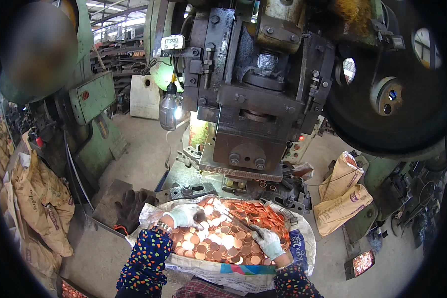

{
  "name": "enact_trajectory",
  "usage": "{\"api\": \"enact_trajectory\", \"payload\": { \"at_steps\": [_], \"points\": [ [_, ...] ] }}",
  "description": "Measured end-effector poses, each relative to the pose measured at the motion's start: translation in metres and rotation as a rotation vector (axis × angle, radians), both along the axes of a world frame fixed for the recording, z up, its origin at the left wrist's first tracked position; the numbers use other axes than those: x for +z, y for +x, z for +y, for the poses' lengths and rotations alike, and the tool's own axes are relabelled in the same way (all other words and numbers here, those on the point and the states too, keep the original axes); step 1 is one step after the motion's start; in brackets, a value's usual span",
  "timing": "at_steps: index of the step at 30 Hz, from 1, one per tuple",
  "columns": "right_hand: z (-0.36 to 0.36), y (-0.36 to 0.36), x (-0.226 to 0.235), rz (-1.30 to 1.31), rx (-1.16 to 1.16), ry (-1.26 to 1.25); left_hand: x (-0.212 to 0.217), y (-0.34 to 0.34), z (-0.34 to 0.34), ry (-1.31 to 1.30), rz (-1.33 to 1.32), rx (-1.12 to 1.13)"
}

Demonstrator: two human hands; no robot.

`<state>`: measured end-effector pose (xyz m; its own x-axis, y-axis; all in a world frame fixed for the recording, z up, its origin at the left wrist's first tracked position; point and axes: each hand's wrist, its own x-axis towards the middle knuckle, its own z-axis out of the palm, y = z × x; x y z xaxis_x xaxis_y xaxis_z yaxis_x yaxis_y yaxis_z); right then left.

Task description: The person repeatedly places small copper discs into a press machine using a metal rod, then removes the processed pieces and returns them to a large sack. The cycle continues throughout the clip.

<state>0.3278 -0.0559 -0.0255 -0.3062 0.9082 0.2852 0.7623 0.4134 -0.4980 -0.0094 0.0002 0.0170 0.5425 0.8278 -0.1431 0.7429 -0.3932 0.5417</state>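
Copper-coloured round discs lie heaped in a white woven sack laid open before me. My left hand, in a pale glove with darker fingertips, rests at the left of the heap. Its fingers curl down against the discs, and what they pinch is too small to tell. At the right side of the heap, my right hand, also gloved, closes round a thin stick-like tool. The tool slants up and left across the discs, toward the press.
A large dark press stands just beyond the sack, with a lit lamp at its left. Dark gloves lie on a metal tray at left. Paper sacks stand left and right. A flywheel looms at upper right.
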Motion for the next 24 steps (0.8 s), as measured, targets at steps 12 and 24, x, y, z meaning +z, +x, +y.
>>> {"api": "enact_trajectory", "payload": {
  "at_steps": [12,24],
  "points": [
    [0.008,0.025,0.041,0.107,0.007,-0.215,0.002,0.008,-0.009,-0.097,-0.055,-0.103],
    [0.105,0.048,0.083,-0.257,-0.141,0.221,-0.016,-0.004,-0.027,0.277,0.01,-0.136]
  ]
}}
